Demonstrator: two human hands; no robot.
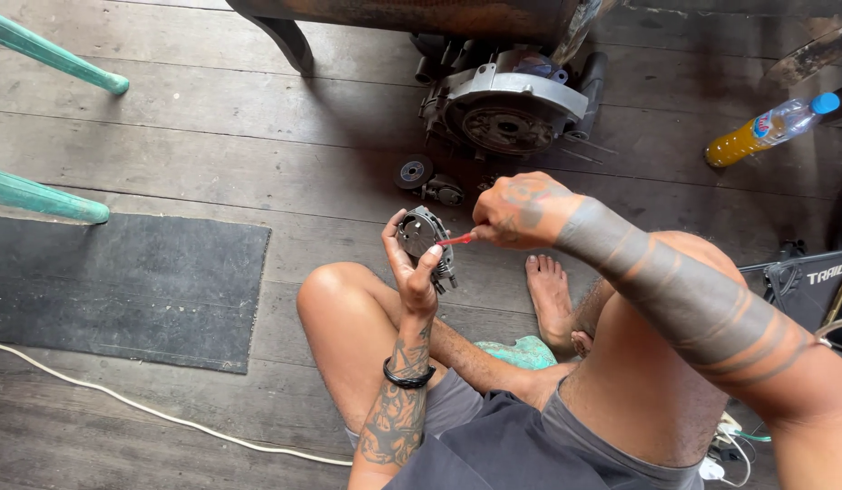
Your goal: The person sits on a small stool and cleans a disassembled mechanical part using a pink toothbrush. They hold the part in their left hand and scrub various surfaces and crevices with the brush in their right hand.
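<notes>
left hand [412, 263] clamps a small metal engine part [427, 238] upright, steadying it while right hand [516, 211] pinches a red-handled tool [455, 240] against it.

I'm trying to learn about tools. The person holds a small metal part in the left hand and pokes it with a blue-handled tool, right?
Nearly. The head view shows the tool in the right hand is red, not blue. The left hand does hold the small metal part.

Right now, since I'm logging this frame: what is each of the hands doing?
Left hand: closed around a small metal engine part, holding it up.
Right hand: closed on a red-handled tool, tip at the part.
</notes>
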